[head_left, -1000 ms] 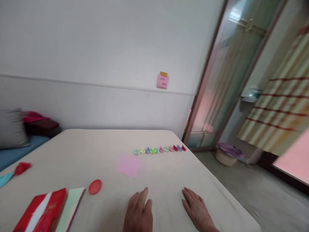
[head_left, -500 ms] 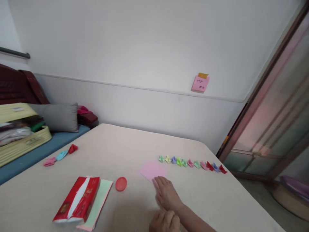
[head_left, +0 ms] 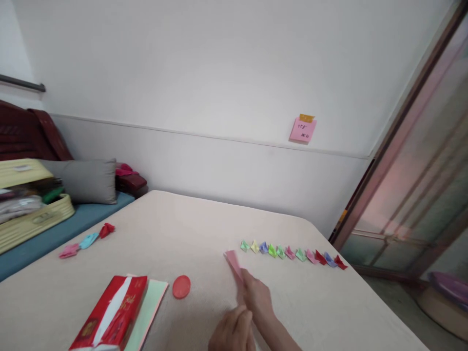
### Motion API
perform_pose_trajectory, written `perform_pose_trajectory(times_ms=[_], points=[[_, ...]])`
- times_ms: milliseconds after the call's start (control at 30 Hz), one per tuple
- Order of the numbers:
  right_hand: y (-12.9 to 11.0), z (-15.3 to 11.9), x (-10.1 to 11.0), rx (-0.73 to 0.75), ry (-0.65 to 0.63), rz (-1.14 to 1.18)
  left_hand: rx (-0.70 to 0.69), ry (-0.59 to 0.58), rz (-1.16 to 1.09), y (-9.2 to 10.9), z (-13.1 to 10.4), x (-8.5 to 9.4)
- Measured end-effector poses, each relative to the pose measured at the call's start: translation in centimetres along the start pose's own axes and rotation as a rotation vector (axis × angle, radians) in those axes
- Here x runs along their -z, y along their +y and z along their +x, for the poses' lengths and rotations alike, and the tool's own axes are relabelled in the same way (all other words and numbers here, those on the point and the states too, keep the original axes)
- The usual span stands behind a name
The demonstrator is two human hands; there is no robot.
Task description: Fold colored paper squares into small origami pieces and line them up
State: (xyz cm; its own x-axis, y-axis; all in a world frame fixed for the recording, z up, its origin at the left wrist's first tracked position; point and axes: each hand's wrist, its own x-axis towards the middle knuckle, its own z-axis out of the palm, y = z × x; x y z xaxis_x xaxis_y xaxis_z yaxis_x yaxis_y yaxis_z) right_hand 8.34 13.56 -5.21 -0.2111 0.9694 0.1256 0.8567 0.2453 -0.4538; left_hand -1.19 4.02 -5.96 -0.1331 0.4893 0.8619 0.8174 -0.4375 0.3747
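Note:
A pink sheet of paper [head_left: 234,263], seen nearly edge-on, rises from the fingers of my right hand [head_left: 258,297], which pinches its lower right side above the table. My left hand [head_left: 232,330] is curled at the bottom edge of the view, touching or just beside the right hand; its fingertips are hidden, and whether it grips the paper's lower end is unclear. Behind the paper, to the right, runs a row of several small folded paper pieces [head_left: 272,250]. A round red lid [head_left: 181,286] lies left of my hands.
On the table [head_left: 190,214], a red tissue pack [head_left: 113,312] overlaps pale green paper sheets [head_left: 151,302]. Folded pieces, pink, blue and red [head_left: 107,230], lie at the left edge. A pink note [head_left: 302,130] is taped to the wall.
The pink paper, earlier flat on the table under the right fingertips, is now lifted and turned edge-on in the right hand. My left hand has shifted slightly left. The view has tilted a little.

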Motion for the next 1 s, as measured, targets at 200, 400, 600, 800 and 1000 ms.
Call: perform_pose_trajectory(times_ms=[200, 400, 600, 800, 1000], points=[[3.6, -8.5, 5.5, -0.252, 0.149, 1.085, 0.785, -0.181, -0.412, -0.6, 1.0, 1.9], [2.0, -11.2, 9.0, -0.348, 0.108, 1.639, 1.099, -0.495, -0.998, 2.8, 2.7, 3.4], [3.0, -12.4, 9.9, -0.311, 0.054, 1.575, 1.239, -0.626, -1.274, 4.4, 4.6, 3.8], [3.8, -12.7, 10.2, -0.307, 0.036, 1.443, 1.213, -0.589, -1.205, 4.4, 4.0, 3.5], [4.5, -12.6, 11.1, -0.392, 0.074, 1.408, 1.227, -0.582, -1.165, 4.5, 4.4, 4.0]])
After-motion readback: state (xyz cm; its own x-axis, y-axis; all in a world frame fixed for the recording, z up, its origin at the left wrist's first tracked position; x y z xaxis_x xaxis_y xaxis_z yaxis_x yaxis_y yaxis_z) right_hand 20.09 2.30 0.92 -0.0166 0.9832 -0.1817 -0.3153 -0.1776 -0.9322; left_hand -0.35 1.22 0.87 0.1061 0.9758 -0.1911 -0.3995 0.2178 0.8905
